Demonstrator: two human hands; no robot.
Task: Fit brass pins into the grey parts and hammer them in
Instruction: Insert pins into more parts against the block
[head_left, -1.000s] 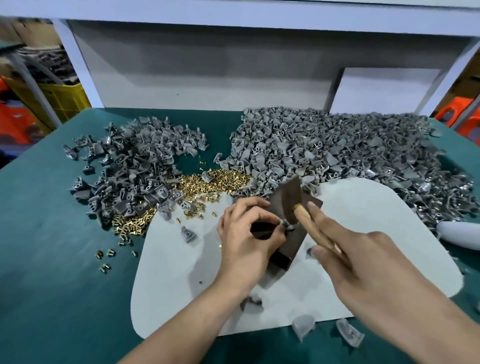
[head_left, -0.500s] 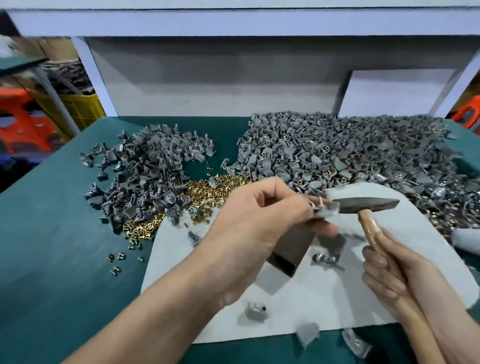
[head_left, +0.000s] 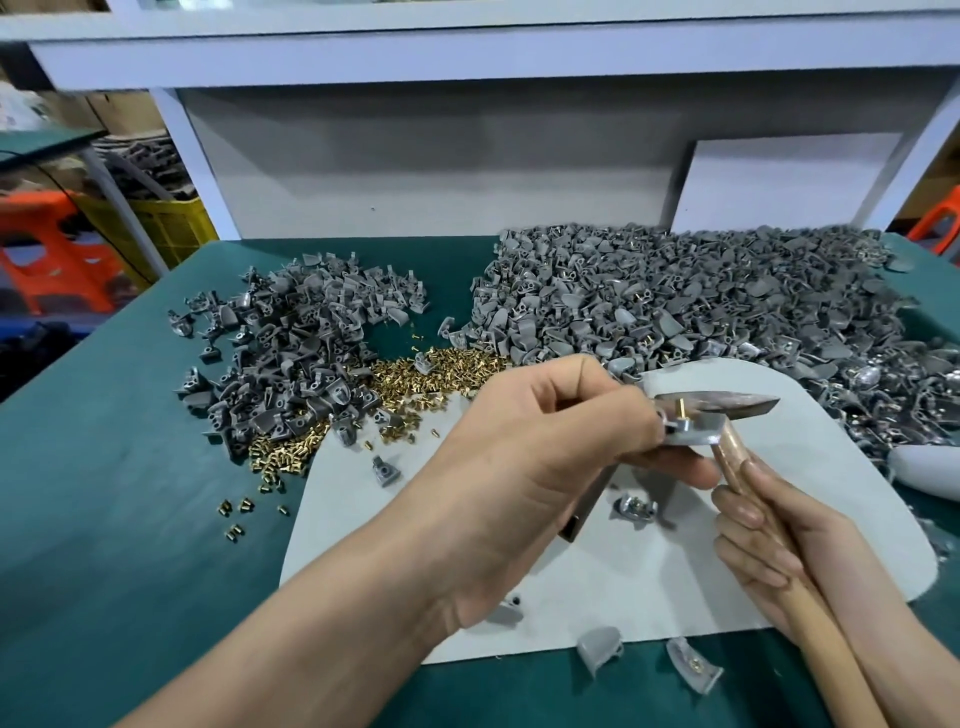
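At the bottom edge of the frame two loose grey pieces (head_left: 600, 647) lie on the green tabletop (head_left: 130, 493), just off the white mat (head_left: 779, 467). On the mat, a dark metal block (head_left: 587, 499) is mostly hidden behind the left hand (head_left: 545, 457). Further back a heap of brass pins (head_left: 415, 374) sits between a smaller grey pile (head_left: 296, 343) at centre left and a much larger one (head_left: 701, 312) filling the upper right. A yellow crate (head_left: 166, 223) stands beyond the tabletop at upper left.

The right hand (head_left: 769, 551), lower right, has its fingers wrapped round the wooden handle of the hammer (head_left: 737, 405), whose head sits level above the mat. The left hand reaches in from the lower left and pinches a grey part (head_left: 691, 434), a brass pin (head_left: 680, 410) standing up in it, right beside the hammer head.
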